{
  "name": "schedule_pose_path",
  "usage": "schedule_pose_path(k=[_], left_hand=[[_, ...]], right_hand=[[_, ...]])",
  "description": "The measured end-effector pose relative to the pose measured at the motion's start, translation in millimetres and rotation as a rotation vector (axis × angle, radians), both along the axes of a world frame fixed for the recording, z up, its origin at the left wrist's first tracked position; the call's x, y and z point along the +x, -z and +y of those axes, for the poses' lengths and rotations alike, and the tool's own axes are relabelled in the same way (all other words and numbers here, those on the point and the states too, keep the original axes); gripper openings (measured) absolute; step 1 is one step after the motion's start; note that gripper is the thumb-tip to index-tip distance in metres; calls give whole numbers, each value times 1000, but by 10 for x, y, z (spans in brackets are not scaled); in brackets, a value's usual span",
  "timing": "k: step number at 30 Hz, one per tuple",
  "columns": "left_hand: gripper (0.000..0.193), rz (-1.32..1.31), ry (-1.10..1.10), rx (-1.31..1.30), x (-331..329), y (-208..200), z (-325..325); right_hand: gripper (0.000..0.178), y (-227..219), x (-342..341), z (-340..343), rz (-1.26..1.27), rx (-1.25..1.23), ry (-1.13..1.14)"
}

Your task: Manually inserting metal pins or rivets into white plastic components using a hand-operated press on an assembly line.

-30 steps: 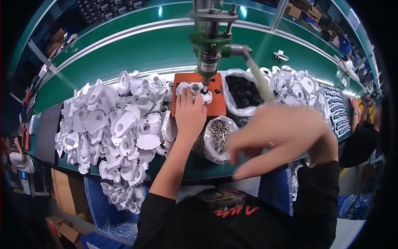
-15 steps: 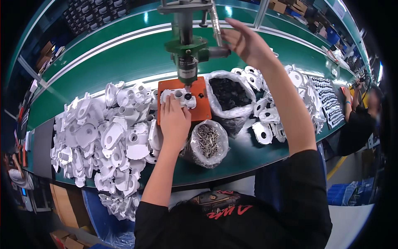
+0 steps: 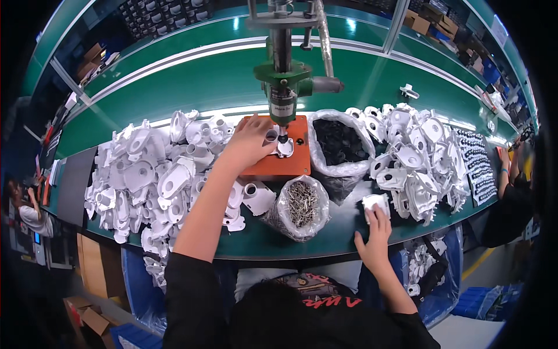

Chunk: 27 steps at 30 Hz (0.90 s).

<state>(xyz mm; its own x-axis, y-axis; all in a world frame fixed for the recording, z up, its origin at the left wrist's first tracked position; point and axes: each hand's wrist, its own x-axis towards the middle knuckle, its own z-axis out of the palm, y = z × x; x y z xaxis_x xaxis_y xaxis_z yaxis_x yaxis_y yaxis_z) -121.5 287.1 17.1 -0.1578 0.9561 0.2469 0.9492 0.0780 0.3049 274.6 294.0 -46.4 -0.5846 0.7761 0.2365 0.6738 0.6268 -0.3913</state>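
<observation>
On the orange fixture plate under the green press head sits a white plastic housing with a black round piece in it. My left hand grips this housing at its left end, with fingers at the far side and thumb toward the near side; they hide part of it. At the right, on the bench, my right hand rests its fingertips on another white plastic part. Its thumb stands well apart from the fingers, and the grip is open.
A bag of black pieces and a bag of metal screws stand beside the fixture. White housings are heaped left, and more white parts right. The press handle rises behind. A co-worker's arm shows far right.
My right hand has left the press handle and come down to a white part on the bench at the right. My left hand remains at the housing on the fixture. The view has shifted.
</observation>
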Motion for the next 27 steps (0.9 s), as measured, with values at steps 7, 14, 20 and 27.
schedule_pose_path(k=[7, 14, 20, 27], left_hand=[[50, -4, -170, -369, -70, -612, 119], [46, -83, -345, -466, -598, -689, 222], [46, 134, -431, 92, -957, -217, 60], [59, 16, -305, -678, -287, -607, -404]], right_hand=[[39, 190, -60, -29, 279, 85, -52], [28, 216, -26, -55, 405, 87, 33], [28, 111, -105, -69, 496, 51, 120], [25, 156, -32, -45, 506, -49, 90]])
